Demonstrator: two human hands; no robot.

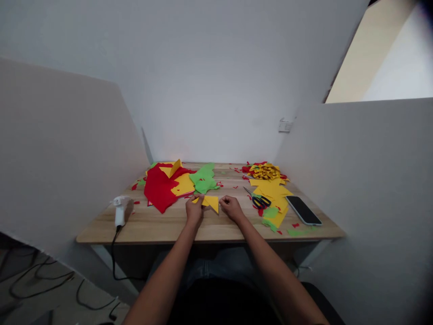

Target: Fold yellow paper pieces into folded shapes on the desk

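Note:
My left hand (195, 209) is closed in a pinch on a small yellow cut piece (212, 202), which looks like paper or felt. The piece juts out to the right of the fingers, above the wooden desk, and has a pointed lower corner. Just past its right edge is my right hand (230, 207), its fingertips pressed together; whether they hold anything is too small to make out. Farther right, scissors (261, 201) with dark handles lie partly on yellow sheets (274, 192), blades pointing up and left.
Red sheets (158, 187), yellow sheets and green pieces (204, 178) are heaped at the back left. A bunch of folded yellow strips (265, 171) sits back right. A phone (303, 210) lies at the right, a white corded device (119, 212) at the left. Partitions flank the desk (216, 232).

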